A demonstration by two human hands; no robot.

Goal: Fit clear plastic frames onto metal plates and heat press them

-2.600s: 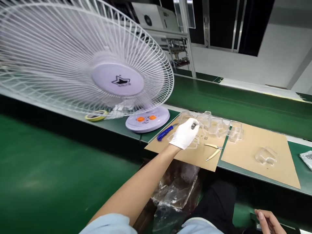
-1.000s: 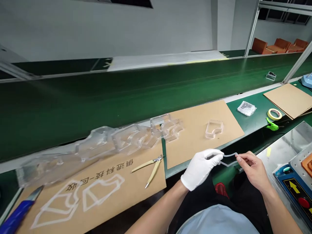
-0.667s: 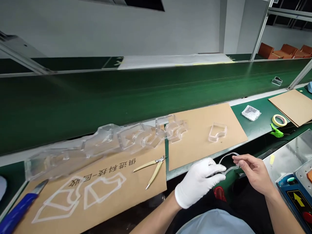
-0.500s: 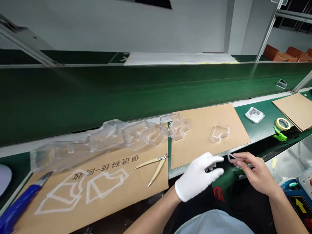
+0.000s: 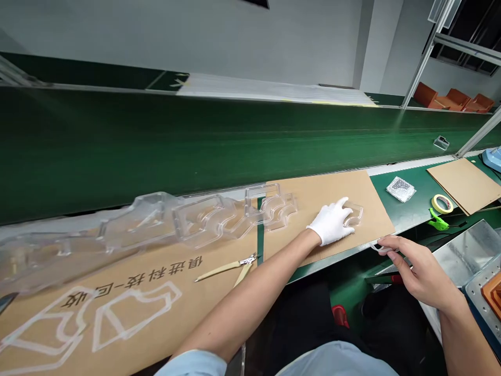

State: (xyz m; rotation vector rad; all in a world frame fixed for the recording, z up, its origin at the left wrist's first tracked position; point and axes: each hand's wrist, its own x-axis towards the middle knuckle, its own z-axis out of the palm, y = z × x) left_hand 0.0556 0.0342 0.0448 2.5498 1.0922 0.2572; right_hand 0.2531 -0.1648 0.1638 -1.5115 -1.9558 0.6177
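On the counter (image 5: 418,206), over a cardboard sheet (image 5: 321,189), the gloved left hand (image 5: 332,224) is nearer than the right hand (image 5: 421,270), its grip spread at the left side of the clear moulded part (image 5: 356,212) toward the sheet's right edge, the right's pinching a thin translucent strip (image 5: 381,249).

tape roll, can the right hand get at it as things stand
Probably yes: nothing covers the tape roll, though the green tool lies just in front and the right hand is pinching a pale frame.

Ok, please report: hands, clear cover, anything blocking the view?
Left hand at clear cover, grip unclear; right hand pinching pale loop; left forearm partly hiding pliers.
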